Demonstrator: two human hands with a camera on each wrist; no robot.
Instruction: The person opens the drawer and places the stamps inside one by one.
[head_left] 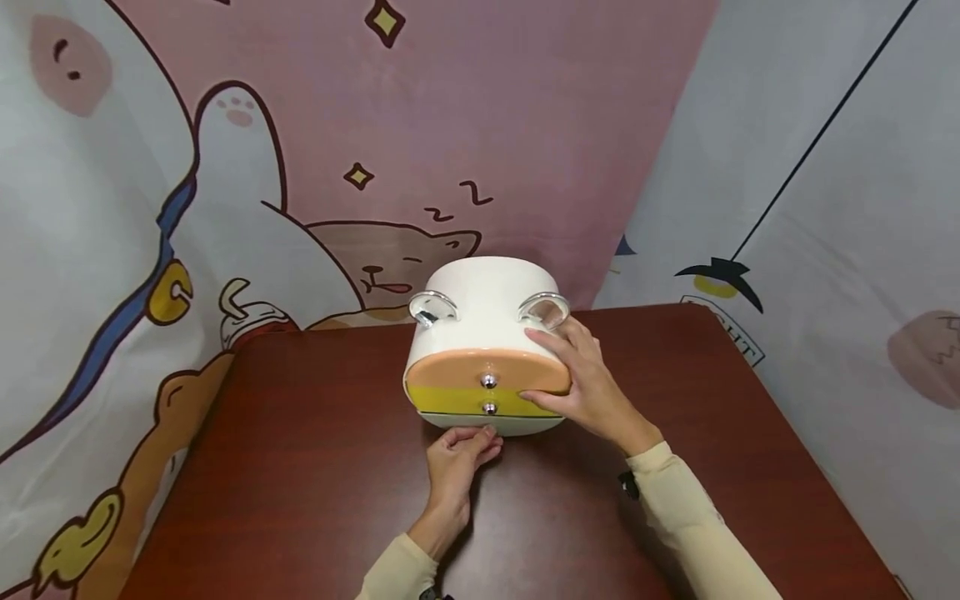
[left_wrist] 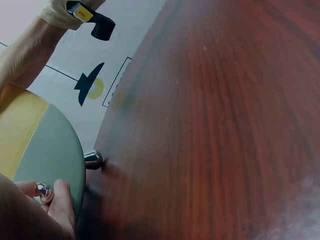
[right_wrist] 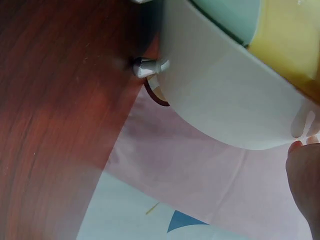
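A small rounded white drawer cabinet [head_left: 491, 304] stands on short silver legs, with two clear ear-shaped loops on top. Its front has an orange, a yellow and a pale green drawer, stacked. Low at the front, my left hand [head_left: 453, 467] pinches the silver knob [left_wrist: 42, 189] of the green drawer [left_wrist: 55, 150] between thumb and finger. My right hand [head_left: 588, 379] rests against the cabinet's right side, thumb across the yellow drawer [head_left: 450, 401] and index finger extended along the top edge. Silver knobs also show on the orange drawer [head_left: 442, 371] and the yellow one.
The cabinet stands on a dark red-brown wooden table [head_left: 300, 483], toward its far edge. Behind and beside the table hang cloth backdrops [head_left: 562, 125] printed with cartoon animals. A dark wrist device [head_left: 628, 485] sits at the right sleeve.
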